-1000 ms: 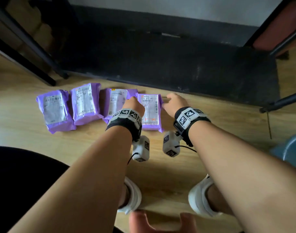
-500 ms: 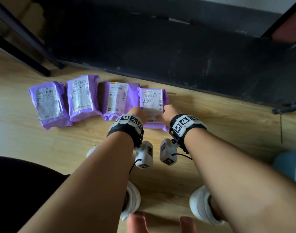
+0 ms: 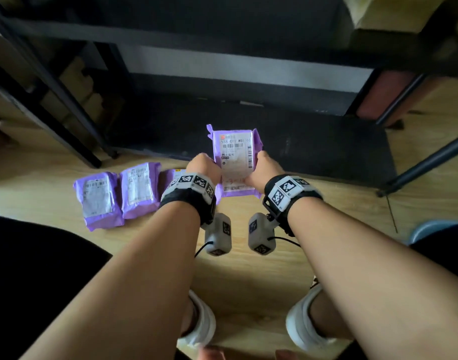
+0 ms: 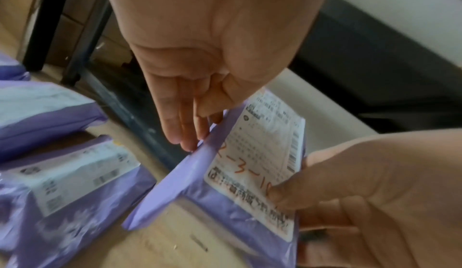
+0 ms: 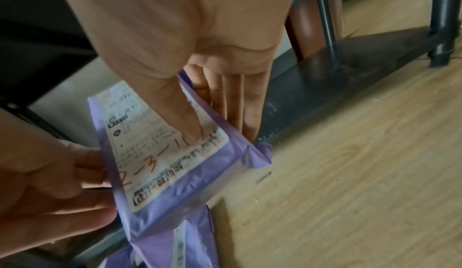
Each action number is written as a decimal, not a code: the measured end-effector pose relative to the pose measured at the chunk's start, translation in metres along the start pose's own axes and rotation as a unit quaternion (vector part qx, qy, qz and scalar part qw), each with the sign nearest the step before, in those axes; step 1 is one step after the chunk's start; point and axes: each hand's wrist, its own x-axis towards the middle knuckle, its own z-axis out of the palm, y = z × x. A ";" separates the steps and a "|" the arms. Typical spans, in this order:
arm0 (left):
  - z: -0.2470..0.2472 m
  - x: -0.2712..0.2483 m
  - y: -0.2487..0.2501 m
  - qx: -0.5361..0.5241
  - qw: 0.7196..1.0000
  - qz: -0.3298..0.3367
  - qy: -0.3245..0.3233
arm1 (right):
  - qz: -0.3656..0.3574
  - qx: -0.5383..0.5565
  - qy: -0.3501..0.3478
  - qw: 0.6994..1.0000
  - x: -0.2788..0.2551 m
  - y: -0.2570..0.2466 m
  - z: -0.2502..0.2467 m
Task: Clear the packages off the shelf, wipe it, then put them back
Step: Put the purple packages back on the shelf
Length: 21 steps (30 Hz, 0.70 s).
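Note:
A purple package [image 3: 235, 157] with a white label is held up off the wooden floor, in front of the dark bottom shelf [image 3: 313, 146]. My left hand [image 3: 205, 167] grips its left edge, fingers along the side [image 4: 185, 130]. My right hand [image 3: 263, 168] grips its right edge, thumb on the label [image 5: 190, 122] and fingers behind. Both wrist views show the same package [image 4: 250, 163] [image 5: 162, 153]. Three more purple packages lie on the floor to the left [image 3: 98, 198] [image 3: 139, 188] [image 3: 174, 175]; my left wrist partly hides the third.
Black shelf posts stand at the left [image 3: 66, 120] and right [image 3: 425, 162]. Cardboard boxes [image 3: 77, 81] sit behind the left posts. An upper shelf board [image 3: 222, 35] runs overhead. A blue object [image 3: 430, 229] is at the right edge. My white shoes [image 3: 201, 326] are below.
Both hands closed on the rightmost package and lifted it off the floor, forward toward the bottom shelf. The other three packages stayed put.

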 end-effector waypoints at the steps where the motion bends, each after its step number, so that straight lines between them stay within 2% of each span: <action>1: -0.008 -0.006 0.006 -0.005 1.000 0.004 0.023 | -0.008 0.004 0.015 1.000 -0.007 -0.004 -0.009; 5: -0.034 -0.033 0.035 -0.046 0.992 0.041 0.109 | -0.048 0.021 0.072 0.996 -0.029 -0.022 -0.050; 10: -0.071 -0.054 0.080 -0.087 0.972 0.118 0.185 | -0.100 0.063 0.135 0.984 -0.044 -0.047 -0.108; 15: -0.108 -0.053 0.121 -0.121 0.955 0.152 0.225 | -0.136 0.102 0.176 0.970 -0.045 -0.069 -0.160; 21: -0.137 -0.040 0.160 -0.147 0.943 0.187 0.234 | -0.170 0.137 0.213 0.952 -0.029 -0.086 -0.201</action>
